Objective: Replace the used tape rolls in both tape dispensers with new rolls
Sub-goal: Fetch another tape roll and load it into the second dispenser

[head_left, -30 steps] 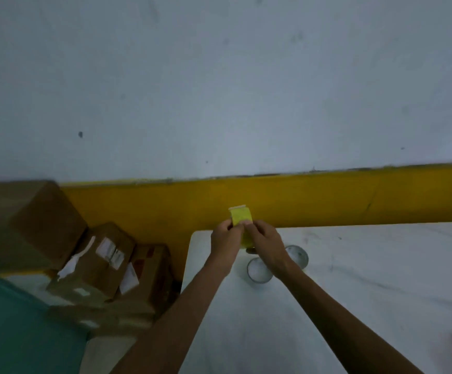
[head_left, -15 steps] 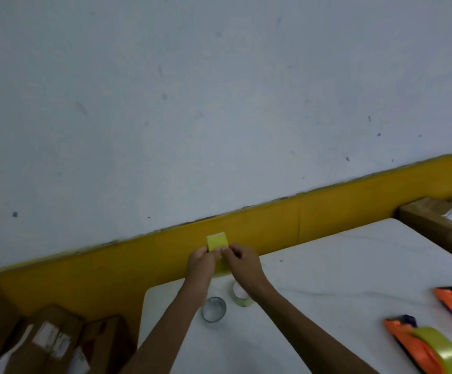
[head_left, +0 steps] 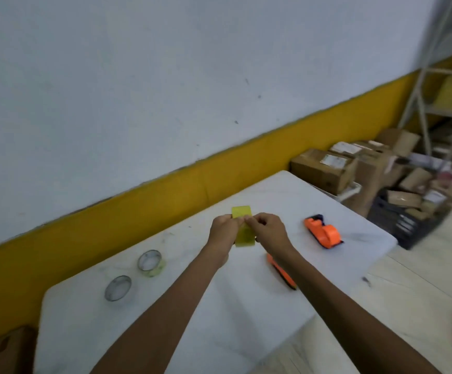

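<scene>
Both hands meet above the white tabletop (head_left: pixel 219 306), holding a roll of yellow-green tape (head_left: pixel 243 229) between them. The left hand (head_left: pixel 223 229) is closed around the roll's left side, and the right hand (head_left: pixel 269 230) is pinched on it from the right, its fingertips (head_left: pixel 249 220) pressed to the tape's outer face near the top. The roll stands on edge in the air, its broad band facing the camera, clear of the tabletop.

Right of the hands, an orange tape dispenser (head_left: pixel 323 232) lies on the tabletop near the far right corner, with a dark part at its front end. A second orange tape dispenser (head_left: pixel 281 272) lies closer, just below the right wrist, and the forearm hides part of it.

On the left part of the tabletop sit two nearly spent rolls, well apart from the dispensers. One used roll (head_left: pixel 150 263) shows a pale greenish rim; the other used roll (head_left: pixel 117 288) sits nearer the camera and looks clear with a darker edge.

Beyond the tabletop, a white wall has a yellow band (head_left: pixel 138 195) along its base. Cardboard boxes (head_left: pixel 327 168) are piled on the floor to the right, beside a metal shelf frame (head_left: pixel 422 85).
</scene>
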Motion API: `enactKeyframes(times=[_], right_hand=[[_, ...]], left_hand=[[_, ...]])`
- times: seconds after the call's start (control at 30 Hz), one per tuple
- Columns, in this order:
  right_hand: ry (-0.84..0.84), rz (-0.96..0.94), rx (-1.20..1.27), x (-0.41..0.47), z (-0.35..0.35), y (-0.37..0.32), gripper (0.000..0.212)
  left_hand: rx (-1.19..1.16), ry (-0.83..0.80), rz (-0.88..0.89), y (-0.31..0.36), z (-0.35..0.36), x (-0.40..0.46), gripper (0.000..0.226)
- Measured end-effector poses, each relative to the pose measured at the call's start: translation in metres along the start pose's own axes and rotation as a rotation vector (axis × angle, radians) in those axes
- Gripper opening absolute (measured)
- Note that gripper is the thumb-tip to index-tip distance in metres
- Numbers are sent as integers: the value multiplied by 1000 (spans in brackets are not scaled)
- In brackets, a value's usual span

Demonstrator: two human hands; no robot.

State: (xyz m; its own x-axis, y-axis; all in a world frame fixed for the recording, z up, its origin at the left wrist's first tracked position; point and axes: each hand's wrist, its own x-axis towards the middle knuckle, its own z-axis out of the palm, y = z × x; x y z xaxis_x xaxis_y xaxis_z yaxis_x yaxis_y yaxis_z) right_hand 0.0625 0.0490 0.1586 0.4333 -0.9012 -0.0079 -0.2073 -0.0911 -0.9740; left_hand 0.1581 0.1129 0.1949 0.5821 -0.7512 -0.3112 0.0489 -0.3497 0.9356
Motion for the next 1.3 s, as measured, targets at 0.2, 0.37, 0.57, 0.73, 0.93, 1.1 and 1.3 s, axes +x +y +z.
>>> enactKeyframes(times=[0.2,0.37,0.57,0.73,0.93,1.1,1.3], right_hand=[[151,107,30,-10,-99,46,29],[232,215,32,-13,-150,78,31],[273,336,-5,1,-196,116,29],[271,425,18,30,-232,152,20],[232,531,-20,78,-264,183,18],[216,570,-17,112,-285,196,19],[133,584,16,148,-313,208,21]], left_hand=[[43,-189,-46,-7,107,-6,12],[89,-258,-95,-21,170,7,26],[83,-330,-189,-45,235,30,28],[36,-375,-251,-64,286,63,29],[23,-366,-374,-76,336,105,7],[41,-367,-431,-67,364,130,9],[67,-306,-476,-66,398,159,42]])
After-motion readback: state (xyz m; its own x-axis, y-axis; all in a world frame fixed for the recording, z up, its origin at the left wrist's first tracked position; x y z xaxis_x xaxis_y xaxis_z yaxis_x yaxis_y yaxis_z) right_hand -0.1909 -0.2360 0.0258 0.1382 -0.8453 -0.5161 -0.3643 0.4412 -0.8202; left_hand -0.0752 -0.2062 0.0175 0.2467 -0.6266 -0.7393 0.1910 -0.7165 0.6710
